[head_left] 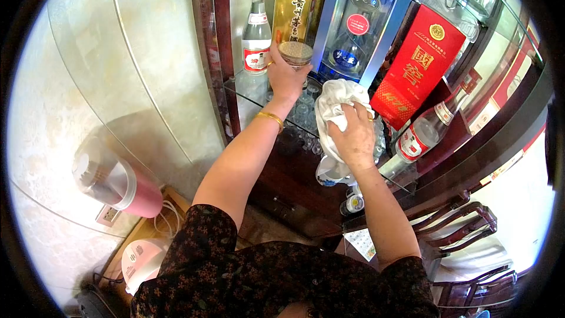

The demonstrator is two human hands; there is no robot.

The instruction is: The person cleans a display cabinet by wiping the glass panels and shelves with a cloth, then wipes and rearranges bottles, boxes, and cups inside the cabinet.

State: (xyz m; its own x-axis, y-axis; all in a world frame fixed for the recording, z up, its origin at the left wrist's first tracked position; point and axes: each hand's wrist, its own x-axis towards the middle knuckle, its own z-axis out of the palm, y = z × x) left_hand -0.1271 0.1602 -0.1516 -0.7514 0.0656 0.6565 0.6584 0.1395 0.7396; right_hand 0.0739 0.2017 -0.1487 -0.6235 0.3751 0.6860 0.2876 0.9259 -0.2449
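Observation:
My left hand (285, 81) is closed around a short round clear jar (295, 52) with a brownish top, just above the glass shelf (246, 91) of a dark wooden cabinet. Under my right hand (356, 138) a white cloth (336, 97) is bunched up, its lower end hanging over the shelf's front edge. Left of the jar stands a clear liquor bottle (257, 32) with a red cap. Behind it is a gold box (292, 9). A tall blue box (360, 23) with a clear front stands behind the cloth, and a red box (419, 62) leans to its right.
Another clear bottle (421, 134) stands at the shelf's right end. Small glasses (306, 106) show on and below the shelf. A pink dispenser with a clear top (118, 182) is at left, above a pale pink appliance (141, 259). Dark wooden chairs (465, 224) are at lower right.

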